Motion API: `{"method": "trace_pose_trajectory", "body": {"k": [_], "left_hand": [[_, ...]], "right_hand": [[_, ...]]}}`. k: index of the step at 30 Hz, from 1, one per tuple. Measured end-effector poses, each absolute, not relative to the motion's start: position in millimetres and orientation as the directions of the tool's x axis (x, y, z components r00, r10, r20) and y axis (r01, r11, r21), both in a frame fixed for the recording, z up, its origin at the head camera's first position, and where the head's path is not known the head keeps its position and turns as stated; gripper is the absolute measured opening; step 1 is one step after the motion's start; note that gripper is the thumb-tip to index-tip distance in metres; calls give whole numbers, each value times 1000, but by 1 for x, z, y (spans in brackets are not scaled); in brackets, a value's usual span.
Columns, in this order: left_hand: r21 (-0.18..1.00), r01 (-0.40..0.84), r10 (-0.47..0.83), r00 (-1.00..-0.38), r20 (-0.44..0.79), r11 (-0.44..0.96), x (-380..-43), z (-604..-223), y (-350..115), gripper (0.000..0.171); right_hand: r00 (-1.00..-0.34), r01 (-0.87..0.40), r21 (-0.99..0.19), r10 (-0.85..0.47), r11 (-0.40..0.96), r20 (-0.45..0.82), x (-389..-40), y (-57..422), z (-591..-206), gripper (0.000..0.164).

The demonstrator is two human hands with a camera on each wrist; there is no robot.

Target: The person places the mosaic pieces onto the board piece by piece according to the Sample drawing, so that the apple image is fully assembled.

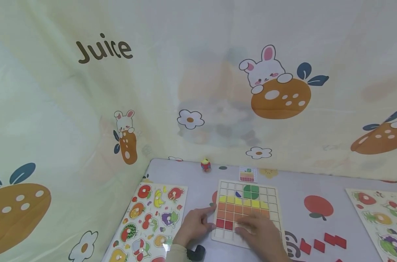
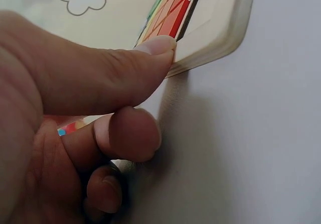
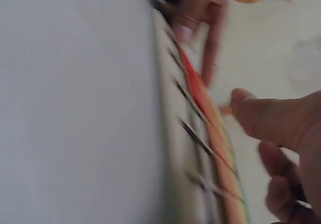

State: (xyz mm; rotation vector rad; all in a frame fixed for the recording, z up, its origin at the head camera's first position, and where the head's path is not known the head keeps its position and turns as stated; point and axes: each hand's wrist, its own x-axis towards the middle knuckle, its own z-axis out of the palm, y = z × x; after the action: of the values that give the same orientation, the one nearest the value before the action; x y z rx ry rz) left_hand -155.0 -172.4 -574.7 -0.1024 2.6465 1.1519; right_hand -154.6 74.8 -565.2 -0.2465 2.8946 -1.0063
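Observation:
A square puzzle board with a grid lies on the table, bearing green, yellow, orange and red tiles. My left hand is at its left side, straight index finger and thumb against the edge. In the left wrist view, that thumb rests on the board's rim near the red tiles, other fingers curled loosely below. My right hand is over the lower middle of the board, hiding part of the lower rows. In the right wrist view its thumb and fingers pinch a small orange tile, partly hidden.
Loose red tiles lie right of the board. A pattern card and a small toy figure are behind it. Fruit puzzle boards lie at left and far right. A printed curtain rises behind the table.

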Motion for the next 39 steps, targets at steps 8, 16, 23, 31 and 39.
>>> {"method": "trace_pose_trajectory", "body": {"k": [8,16,23,31,39], "left_hand": [[707,-175,33,-962,-270,685,-152,-574,-171,62],[704,-196,16,-959,-283,682,-151,-574,-175,61],[704,-191,18,-961,-277,684,-152,-575,-176,61],[707,-175,29,-963,-267,685,-153,-576,-174,60],[714,-170,36,-964,-264,680,-155,-575,-173,61]], "right_hand": [[-948,45,-500,-121,865,-294,-168,165,-550,85],[-904,65,-442,-135,895,-406,-168,228,-566,85],[-898,118,-456,-101,882,-427,-165,231,-574,73],[-937,104,-492,-82,864,-340,-157,232,-575,42],[-995,70,-613,14,787,-97,-150,229,-571,42]]}}
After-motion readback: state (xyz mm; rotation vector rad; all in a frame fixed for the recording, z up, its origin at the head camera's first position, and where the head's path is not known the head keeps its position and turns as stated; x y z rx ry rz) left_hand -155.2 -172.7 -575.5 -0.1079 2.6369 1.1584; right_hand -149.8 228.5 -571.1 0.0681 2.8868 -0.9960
